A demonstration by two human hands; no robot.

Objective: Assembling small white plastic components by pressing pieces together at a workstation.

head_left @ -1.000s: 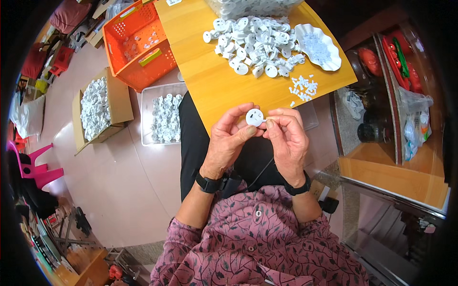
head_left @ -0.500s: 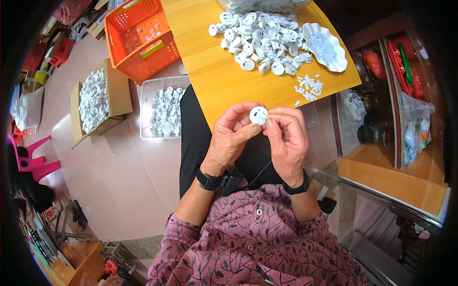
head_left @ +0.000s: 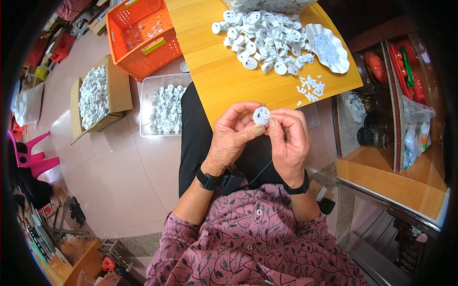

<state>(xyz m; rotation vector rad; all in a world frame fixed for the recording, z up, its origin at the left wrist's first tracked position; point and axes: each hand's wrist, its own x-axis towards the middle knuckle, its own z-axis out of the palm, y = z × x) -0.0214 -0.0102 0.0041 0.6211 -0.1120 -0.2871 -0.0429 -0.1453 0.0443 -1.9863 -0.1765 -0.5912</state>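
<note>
A small round white plastic part (head_left: 261, 115) is pinched between both hands, just over the near edge of the yellow table (head_left: 224, 81). My left hand (head_left: 234, 138) grips it from the left with thumb and fingers. My right hand (head_left: 286, 140) presses on it from the right with thumb and fingertips. Farther back on the table lies a heap of similar white parts (head_left: 262, 40). A few tiny white pieces (head_left: 310, 88) are scattered at the table's right corner, beside a white scalloped dish (head_left: 329, 47) of small pieces.
On the floor to the left stand an orange crate (head_left: 143, 35), a clear tray (head_left: 164, 107) of white parts and a cardboard box (head_left: 98, 97) of them. A wooden shelf (head_left: 396, 114) with bags and red items is on the right. A pink stool (head_left: 28, 155) sits far left.
Both hands stay together on the white part, with only small finger shifts. The view has drifted slightly, so the table and floor boxes sit a little differently in the frame.
</note>
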